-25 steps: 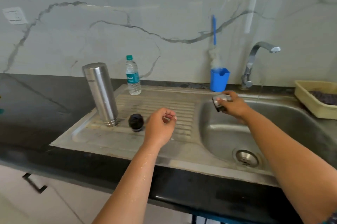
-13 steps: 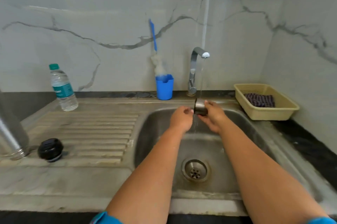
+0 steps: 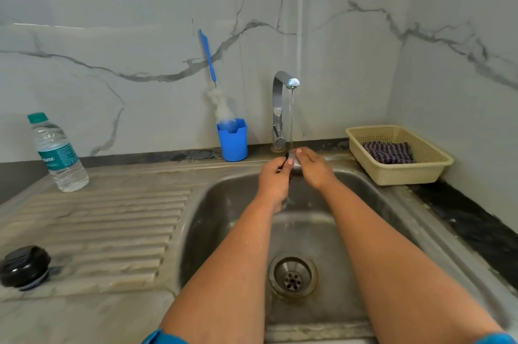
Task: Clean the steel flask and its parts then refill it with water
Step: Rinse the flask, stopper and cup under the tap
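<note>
Both hands meet under the running tap (image 3: 283, 108) over the sink basin (image 3: 364, 231). My right hand (image 3: 314, 168) grips the small steel flask cap (image 3: 290, 161), mostly hidden by fingers. My left hand (image 3: 274, 179) pinches the cap's left edge, and water runs over it. The black inner stopper (image 3: 23, 266) lies on the drainboard at the far left. The steel flask body is out of frame.
A plastic water bottle (image 3: 57, 153) stands at the back left of the drainboard (image 3: 112, 228). A blue cup (image 3: 233, 140) with a bottle brush (image 3: 208, 63) sits beside the tap. A beige basket (image 3: 420, 172) holding a striped cloth (image 3: 388, 151) is at the right.
My view has shifted right, so the flask body left the frame. Both hands stay under the tap, and my left hand has closed onto the cap.
</note>
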A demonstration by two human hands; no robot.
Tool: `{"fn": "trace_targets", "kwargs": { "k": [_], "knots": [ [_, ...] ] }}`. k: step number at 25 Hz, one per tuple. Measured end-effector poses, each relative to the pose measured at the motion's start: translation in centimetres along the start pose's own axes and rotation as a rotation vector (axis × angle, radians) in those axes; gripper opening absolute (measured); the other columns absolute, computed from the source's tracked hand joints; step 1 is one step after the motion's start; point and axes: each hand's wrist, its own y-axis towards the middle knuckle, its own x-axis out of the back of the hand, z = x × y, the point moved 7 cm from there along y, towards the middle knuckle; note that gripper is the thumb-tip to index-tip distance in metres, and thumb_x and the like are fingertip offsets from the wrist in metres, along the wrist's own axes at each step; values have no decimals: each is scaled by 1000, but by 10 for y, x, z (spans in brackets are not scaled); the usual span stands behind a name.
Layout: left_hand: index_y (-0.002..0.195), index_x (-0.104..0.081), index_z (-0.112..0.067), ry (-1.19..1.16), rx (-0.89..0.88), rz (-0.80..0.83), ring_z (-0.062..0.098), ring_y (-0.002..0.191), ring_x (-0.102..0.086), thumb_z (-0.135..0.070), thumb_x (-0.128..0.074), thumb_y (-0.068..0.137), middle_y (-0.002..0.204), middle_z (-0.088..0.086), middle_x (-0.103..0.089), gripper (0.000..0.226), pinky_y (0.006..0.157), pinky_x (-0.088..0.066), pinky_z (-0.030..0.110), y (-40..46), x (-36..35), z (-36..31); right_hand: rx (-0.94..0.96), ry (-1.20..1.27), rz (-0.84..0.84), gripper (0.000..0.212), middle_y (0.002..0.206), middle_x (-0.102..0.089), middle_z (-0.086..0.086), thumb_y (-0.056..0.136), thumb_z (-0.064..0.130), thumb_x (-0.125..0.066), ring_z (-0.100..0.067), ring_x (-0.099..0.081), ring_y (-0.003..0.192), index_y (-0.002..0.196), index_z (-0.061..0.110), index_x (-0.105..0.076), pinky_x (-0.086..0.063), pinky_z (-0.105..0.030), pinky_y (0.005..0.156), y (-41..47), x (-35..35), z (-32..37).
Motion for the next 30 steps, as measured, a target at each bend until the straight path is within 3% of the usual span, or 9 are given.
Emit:
{"fn": "trace_targets", "kwargs": {
  "k": [2,5,8,13,17,19,24,28,30],
  "knots": [
    [92,-73,-21,-68,12,-1,32,99,-68,-31,-57,96,98,11,-73,19,93,-53,56,3,2,3,-139,113,48,43,120,-60,-19,103,43,-32,-32,-61,102,120,11,-55,-55,-43,84,-2,-6,-6],
    [95,-70,-16,-208,130,-70,24,98,-65,-22,-54,101,99,9,-70,17,96,-53,44,-2,8,-2,202,-342,-10,44,116,-55,-15,104,41,-28,-27,-56,106,135,14,-44,-43,-30,83,-13,-5,12],
    [98,-69,-15,-234,138,-32,26,102,-64,-21,-54,101,103,10,-70,17,94,-52,41,0,8,-5,407,-385,-23,41,112,-56,-12,104,37,-27,-22,-55,98,133,14,-46,-40,-28,81,-22,-8,21],
    [99,-70,-18,-76,-11,81,37,107,-64,-32,-59,94,105,15,-70,19,97,-51,53,4,-4,-6,-258,180,-25,44,67,-55,-11,100,44,-26,-17,-47,50,86,12,-53,-36,-26,45,-9,4,-6],
    [98,-66,-18,-126,96,-71,30,108,-63,-33,-50,102,108,12,-68,22,99,-50,48,9,13,3,273,-351,-28,34,96,-56,-5,103,40,-32,-20,-55,83,119,17,-52,-44,-28,67,-18,-1,23],
    [93,-67,-16,-90,89,-75,27,101,-63,-28,-52,102,102,11,-69,21,93,-52,42,9,18,2,354,-422,7,34,105,-53,-7,103,38,-31,-21,-54,89,125,19,-49,-42,-29,74,-18,-8,25],
    [93,-67,-14,45,-59,13,15,83,-55,-22,-57,99,91,4,-64,14,73,-45,27,5,7,-8,-336,72,-31,46,77,-60,-20,99,40,-23,-23,-50,50,101,4,-52,-39,-27,44,-5,2,-16],
    [99,-72,-10,-71,70,-101,13,87,-58,-25,-59,98,98,6,-70,19,71,-43,23,5,17,-1,298,-404,-101,37,91,-58,-7,104,40,-28,-24,-57,82,125,15,-45,-41,-30,68,-20,1,19],
    [103,-71,-8,-91,64,-84,12,84,-57,-24,-58,99,98,6,-69,21,67,-42,21,5,18,-3,407,-418,-92,35,99,-57,-7,104,41,-27,-21,-56,87,128,21,-42,-41,-30,71,-23,0,23]
  ]
}}
